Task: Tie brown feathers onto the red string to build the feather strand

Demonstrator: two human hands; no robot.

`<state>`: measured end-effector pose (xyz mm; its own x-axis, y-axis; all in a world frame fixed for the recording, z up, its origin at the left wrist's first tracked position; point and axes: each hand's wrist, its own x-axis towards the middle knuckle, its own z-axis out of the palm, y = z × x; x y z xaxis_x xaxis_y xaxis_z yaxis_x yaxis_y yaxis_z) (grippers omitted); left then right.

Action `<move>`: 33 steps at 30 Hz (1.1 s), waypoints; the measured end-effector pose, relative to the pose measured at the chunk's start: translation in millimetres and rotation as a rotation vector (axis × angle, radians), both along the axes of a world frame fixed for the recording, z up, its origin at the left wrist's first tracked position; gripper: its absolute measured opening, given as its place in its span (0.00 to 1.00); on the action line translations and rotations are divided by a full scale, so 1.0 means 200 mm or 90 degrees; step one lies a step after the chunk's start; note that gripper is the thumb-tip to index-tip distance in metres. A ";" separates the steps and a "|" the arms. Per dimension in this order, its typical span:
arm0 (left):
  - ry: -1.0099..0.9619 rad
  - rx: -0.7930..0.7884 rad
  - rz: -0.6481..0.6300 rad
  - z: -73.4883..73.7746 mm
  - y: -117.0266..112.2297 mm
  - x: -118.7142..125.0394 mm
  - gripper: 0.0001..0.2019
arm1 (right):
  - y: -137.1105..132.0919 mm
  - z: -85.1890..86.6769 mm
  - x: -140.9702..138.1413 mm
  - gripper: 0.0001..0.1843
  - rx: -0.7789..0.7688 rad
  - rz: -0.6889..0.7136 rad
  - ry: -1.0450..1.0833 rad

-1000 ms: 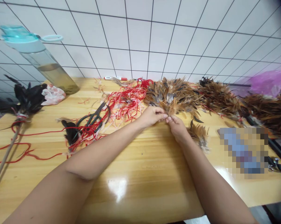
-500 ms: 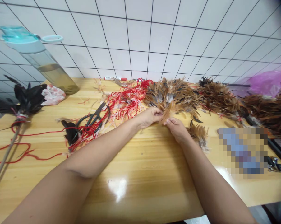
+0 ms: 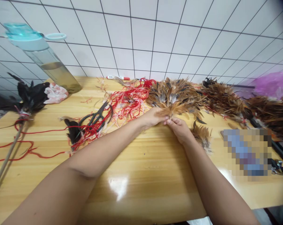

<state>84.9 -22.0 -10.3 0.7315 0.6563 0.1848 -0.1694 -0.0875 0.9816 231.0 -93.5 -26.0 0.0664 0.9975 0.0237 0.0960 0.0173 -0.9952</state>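
Note:
Both my hands meet at the near edge of a large pile of brown feathers (image 3: 176, 90). My left hand (image 3: 155, 116) pinches a small bunch of light brown feathers (image 3: 171, 110), whose tips fan out away from me. Against it, the closed fingertips of my right hand (image 3: 178, 126) grip the lower end of the same bunch. The quill ends are mostly hidden by my fingers. Just right of my right hand lies a small separate tuft of brown feathers (image 3: 201, 136). A tangle of red string (image 3: 132, 97) spreads to the left of the pile.
Black scissors (image 3: 96, 117) and a black feather tuft (image 3: 73, 131) lie left of my forearm. A stick with black feathers (image 3: 21, 125) and a water bottle (image 3: 54, 68) stand further left. More feather bundles (image 3: 226, 98) and a pink plastic bag (image 3: 270, 84) are at right.
The small bunch, held upright before, now spreads out in a fan, its tips away from me. My fingertips have come closer together at its base. The view has shifted slightly.

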 end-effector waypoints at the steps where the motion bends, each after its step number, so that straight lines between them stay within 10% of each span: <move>1: 0.002 -0.004 -0.009 0.01 0.00 0.00 0.14 | 0.00 0.00 0.00 0.18 0.001 -0.016 -0.007; 6: 0.029 -0.050 -0.017 0.03 0.04 0.00 0.15 | 0.01 -0.01 -0.02 0.19 -0.003 -0.070 0.019; 13: 0.154 0.119 0.279 0.11 0.20 -0.14 0.10 | 0.01 0.01 -0.01 0.22 -0.018 -0.097 0.119; 19: 0.436 0.337 0.039 0.23 0.24 -0.30 0.05 | 0.02 0.00 0.00 0.23 -0.029 -0.083 0.130; 22: 0.470 0.412 0.096 0.26 0.20 -0.29 0.05 | 0.02 -0.02 0.01 0.22 -0.014 -0.079 0.134; 33: 0.445 0.585 0.304 -0.05 0.17 -0.11 0.11 | 0.03 -0.01 0.03 0.18 -0.003 -0.090 0.251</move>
<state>63.2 13.0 -21.3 0.5822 0.7171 0.3831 0.6002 -0.6970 0.3924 237.0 -87.8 -27.4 0.2052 0.9781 -0.0359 -0.2910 0.0259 -0.9564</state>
